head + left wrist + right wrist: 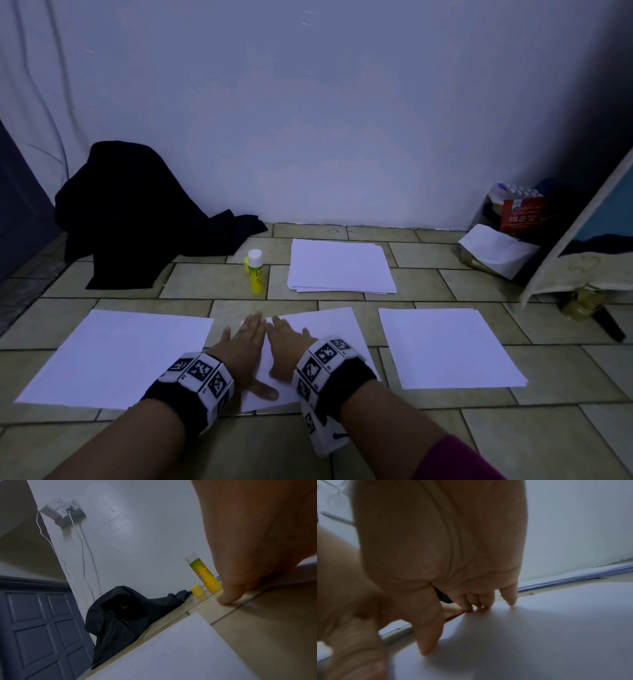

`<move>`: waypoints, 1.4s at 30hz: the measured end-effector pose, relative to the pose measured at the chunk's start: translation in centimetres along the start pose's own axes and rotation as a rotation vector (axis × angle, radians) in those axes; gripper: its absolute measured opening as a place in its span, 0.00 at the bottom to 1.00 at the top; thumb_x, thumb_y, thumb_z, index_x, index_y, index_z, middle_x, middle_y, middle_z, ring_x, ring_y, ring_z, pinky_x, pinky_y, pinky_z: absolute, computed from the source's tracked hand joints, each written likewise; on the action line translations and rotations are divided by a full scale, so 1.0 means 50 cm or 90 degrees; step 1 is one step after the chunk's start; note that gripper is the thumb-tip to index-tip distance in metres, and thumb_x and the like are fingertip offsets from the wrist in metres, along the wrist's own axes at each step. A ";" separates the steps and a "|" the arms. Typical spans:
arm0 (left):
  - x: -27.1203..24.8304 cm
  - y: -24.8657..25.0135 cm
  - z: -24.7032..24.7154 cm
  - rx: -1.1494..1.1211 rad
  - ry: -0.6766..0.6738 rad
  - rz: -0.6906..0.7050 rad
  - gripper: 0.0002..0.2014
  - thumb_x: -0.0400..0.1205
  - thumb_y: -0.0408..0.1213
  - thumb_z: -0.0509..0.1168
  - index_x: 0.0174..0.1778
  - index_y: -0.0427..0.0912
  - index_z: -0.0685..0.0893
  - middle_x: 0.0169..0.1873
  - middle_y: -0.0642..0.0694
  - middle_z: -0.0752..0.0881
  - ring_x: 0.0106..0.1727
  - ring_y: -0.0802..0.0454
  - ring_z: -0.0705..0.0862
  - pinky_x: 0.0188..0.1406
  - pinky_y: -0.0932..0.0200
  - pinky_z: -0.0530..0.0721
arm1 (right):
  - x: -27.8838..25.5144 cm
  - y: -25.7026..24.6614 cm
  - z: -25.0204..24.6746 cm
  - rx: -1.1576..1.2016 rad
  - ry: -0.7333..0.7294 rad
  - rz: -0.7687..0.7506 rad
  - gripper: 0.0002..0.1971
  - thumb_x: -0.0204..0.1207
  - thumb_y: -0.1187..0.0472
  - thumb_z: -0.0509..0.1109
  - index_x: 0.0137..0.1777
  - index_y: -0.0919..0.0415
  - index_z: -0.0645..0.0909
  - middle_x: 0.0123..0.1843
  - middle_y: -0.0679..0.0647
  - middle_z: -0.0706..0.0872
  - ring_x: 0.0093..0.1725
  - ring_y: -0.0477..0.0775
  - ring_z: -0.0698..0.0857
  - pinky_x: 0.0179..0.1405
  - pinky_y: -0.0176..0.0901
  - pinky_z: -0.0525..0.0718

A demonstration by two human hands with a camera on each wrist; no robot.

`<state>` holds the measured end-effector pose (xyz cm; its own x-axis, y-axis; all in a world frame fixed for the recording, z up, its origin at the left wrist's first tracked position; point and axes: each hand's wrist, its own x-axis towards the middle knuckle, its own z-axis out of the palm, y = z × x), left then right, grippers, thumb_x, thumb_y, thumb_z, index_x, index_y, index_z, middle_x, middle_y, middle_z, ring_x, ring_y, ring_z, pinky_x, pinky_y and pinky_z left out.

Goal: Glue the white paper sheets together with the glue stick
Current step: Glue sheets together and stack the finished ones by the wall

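Head view: left hand [245, 337] and right hand [287, 339], fingers flat, press the middle paper sheet [329, 323] on the floor; thin, limp, best lifted by an edge; glue stick [256, 272] stands beyond

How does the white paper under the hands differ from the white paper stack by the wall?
The white paper under the hands lies near the person, askew, pressed flat by the left hand and right hand. The white paper stack by the wall is thicker, farther off, untouched, beside the yellow glue stick. Both lie flat on the tiled floor.
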<state>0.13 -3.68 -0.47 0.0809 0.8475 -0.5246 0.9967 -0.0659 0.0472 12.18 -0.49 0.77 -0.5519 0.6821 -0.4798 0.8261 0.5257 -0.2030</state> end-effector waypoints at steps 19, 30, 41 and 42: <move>-0.022 0.011 -0.010 0.004 0.041 -0.028 0.58 0.74 0.73 0.57 0.84 0.34 0.39 0.84 0.39 0.36 0.85 0.46 0.38 0.81 0.41 0.37 | -0.048 0.171 -0.053 0.005 0.096 0.231 0.48 0.61 0.41 0.82 0.74 0.62 0.64 0.72 0.59 0.70 0.73 0.60 0.70 0.71 0.57 0.72; -0.028 0.069 -0.038 0.095 0.203 0.063 0.17 0.84 0.52 0.61 0.57 0.43 0.83 0.56 0.45 0.85 0.58 0.47 0.81 0.60 0.54 0.72 | -0.034 0.072 -0.020 0.019 0.127 0.268 0.20 0.80 0.50 0.64 0.68 0.56 0.69 0.68 0.60 0.72 0.67 0.64 0.72 0.61 0.56 0.74; 0.018 0.040 0.004 -0.021 0.033 0.029 0.66 0.70 0.69 0.68 0.81 0.32 0.30 0.82 0.37 0.29 0.83 0.42 0.29 0.81 0.43 0.38 | -0.002 0.034 -0.005 -0.031 0.006 0.019 0.49 0.78 0.45 0.69 0.84 0.63 0.39 0.86 0.54 0.42 0.85 0.53 0.43 0.81 0.63 0.47; 0.017 0.039 0.004 -0.028 0.030 0.031 0.66 0.70 0.69 0.68 0.82 0.32 0.30 0.82 0.38 0.29 0.83 0.43 0.30 0.81 0.44 0.38 | -0.002 0.043 -0.007 -0.036 -0.006 0.010 0.49 0.78 0.43 0.67 0.84 0.62 0.38 0.86 0.54 0.40 0.85 0.52 0.42 0.81 0.63 0.45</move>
<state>2.15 -3.19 -1.02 0.1279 0.8681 -0.4797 0.9903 -0.0855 0.1093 13.97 0.74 0.66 -0.5374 0.6860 -0.4905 0.8269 0.5430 -0.1465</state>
